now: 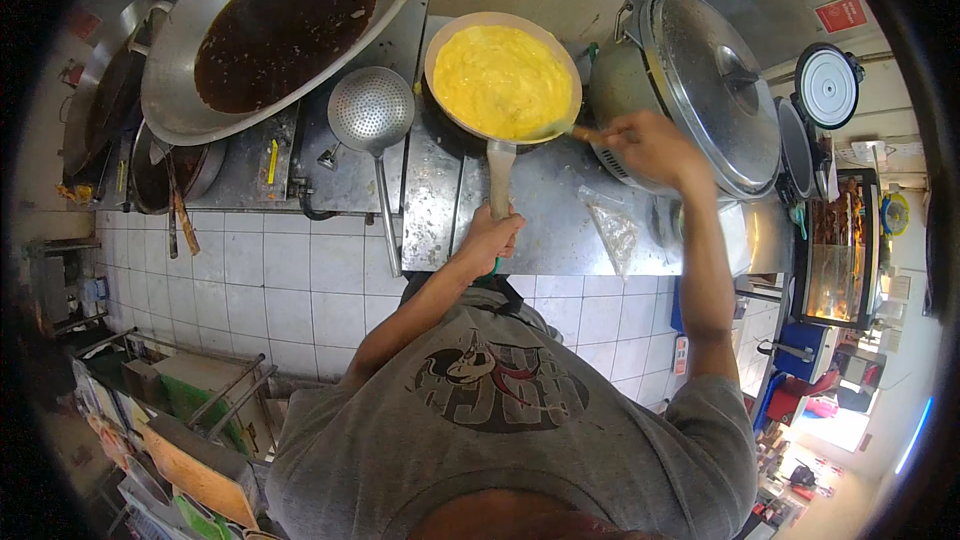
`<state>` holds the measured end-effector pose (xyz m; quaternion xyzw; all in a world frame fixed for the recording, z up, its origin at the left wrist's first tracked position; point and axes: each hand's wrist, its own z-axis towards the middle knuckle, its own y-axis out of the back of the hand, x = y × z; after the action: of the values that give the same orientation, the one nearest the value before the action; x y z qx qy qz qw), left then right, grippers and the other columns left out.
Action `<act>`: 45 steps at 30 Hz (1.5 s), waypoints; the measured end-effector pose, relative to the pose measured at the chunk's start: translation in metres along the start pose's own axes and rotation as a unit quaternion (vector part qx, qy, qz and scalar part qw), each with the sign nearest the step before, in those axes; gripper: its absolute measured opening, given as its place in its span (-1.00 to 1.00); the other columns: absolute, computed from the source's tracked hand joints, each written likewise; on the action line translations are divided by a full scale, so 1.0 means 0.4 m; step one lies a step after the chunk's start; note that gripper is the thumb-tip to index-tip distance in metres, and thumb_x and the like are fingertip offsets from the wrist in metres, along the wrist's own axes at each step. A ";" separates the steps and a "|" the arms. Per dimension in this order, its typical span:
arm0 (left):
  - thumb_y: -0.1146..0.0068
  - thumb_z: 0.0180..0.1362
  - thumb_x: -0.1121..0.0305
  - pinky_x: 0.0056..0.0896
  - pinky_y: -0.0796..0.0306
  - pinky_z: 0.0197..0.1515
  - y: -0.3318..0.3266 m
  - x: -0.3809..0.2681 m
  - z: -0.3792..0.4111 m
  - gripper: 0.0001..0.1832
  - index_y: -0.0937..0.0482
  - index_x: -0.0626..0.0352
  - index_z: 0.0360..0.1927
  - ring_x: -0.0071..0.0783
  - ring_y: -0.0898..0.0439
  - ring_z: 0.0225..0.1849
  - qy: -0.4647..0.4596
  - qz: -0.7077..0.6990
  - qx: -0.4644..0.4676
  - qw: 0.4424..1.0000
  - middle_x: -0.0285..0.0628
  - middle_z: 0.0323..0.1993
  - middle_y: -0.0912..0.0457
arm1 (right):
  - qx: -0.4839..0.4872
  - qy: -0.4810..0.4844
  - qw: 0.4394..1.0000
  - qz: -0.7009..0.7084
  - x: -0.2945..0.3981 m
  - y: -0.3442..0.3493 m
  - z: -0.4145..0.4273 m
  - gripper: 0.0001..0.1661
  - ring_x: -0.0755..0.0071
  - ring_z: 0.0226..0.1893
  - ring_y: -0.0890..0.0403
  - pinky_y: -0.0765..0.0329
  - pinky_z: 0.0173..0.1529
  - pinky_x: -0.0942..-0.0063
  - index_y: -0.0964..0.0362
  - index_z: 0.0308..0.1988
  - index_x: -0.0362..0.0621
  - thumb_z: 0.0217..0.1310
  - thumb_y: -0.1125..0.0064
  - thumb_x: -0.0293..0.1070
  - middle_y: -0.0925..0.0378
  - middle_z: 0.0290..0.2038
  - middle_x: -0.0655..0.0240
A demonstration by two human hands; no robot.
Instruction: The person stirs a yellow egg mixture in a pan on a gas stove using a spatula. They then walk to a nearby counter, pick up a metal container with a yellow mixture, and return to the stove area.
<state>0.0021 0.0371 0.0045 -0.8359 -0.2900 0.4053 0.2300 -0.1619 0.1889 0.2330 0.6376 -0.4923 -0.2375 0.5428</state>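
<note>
A beige frying pan [439,101] stands in front of me, its bottom covered by a yellow egg layer [499,79] that looks soft and folded. Around the end of the pan's pale handle [499,176] closes my left hand [491,236]. My right hand [649,146], a little blurred, grips a utensil with a wooden handle [587,135]. The utensil's blurred head reaches over the pan's near right rim and meets the egg's edge; its exact shape cannot be told.
Left of the pan lies a perforated steel skimmer [371,109], its handle jutting past the counter edge. Behind it sits a large wok [172,82] of dark liquid. A lidded pot [630,82] rises close on the right. A clear plastic bag [611,229] rests on the steel counter [540,240].
</note>
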 end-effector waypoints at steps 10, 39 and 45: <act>-0.17 0.13 0.54 -0.60 0.00 -0.74 -0.004 -0.009 -0.005 -0.72 -0.29 -0.01 -0.28 -0.75 -0.14 -0.72 -0.010 0.000 -0.005 1.000 -0.45 -0.59 -0.27 | 0.072 0.013 0.994 -0.080 0.099 0.123 0.051 -0.73 -0.02 -0.21 -0.66 -0.51 -0.05 0.14 -0.63 -0.11 -0.12 0.25 -0.15 -0.27 -0.65 -0.27 -0.02; -0.13 0.17 0.51 -0.48 -0.12 -0.78 0.006 -0.022 -0.001 -0.77 -0.28 0.15 -0.24 -0.64 -0.28 -0.75 0.058 -0.028 0.026 0.998 -0.37 -0.62 -0.33 | 0.004 -0.103 0.932 -0.347 0.166 -0.161 0.131 -0.15 0.01 -0.55 -0.67 -0.62 -0.45 0.11 -0.09 0.40 0.30 0.16 -0.01 -0.54 -0.61 -0.47 0.03; -0.13 0.17 0.51 -0.50 -0.11 -0.78 0.002 -0.041 -0.005 -0.78 -0.28 0.13 -0.26 -0.65 -0.27 -0.76 0.054 -0.026 0.011 0.998 -0.38 -0.63 -0.32 | 0.005 -0.075 0.939 -0.335 0.250 -0.093 -0.009 -0.10 -0.02 -0.55 -0.67 -0.61 -0.48 0.11 -0.02 0.42 0.21 0.13 0.00 -0.60 -0.59 -0.50 0.01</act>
<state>-0.0041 0.0251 0.0141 -0.8463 -0.2940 0.3566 0.2648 -0.1050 0.0993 0.2229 0.7487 -0.2911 -0.4502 0.3899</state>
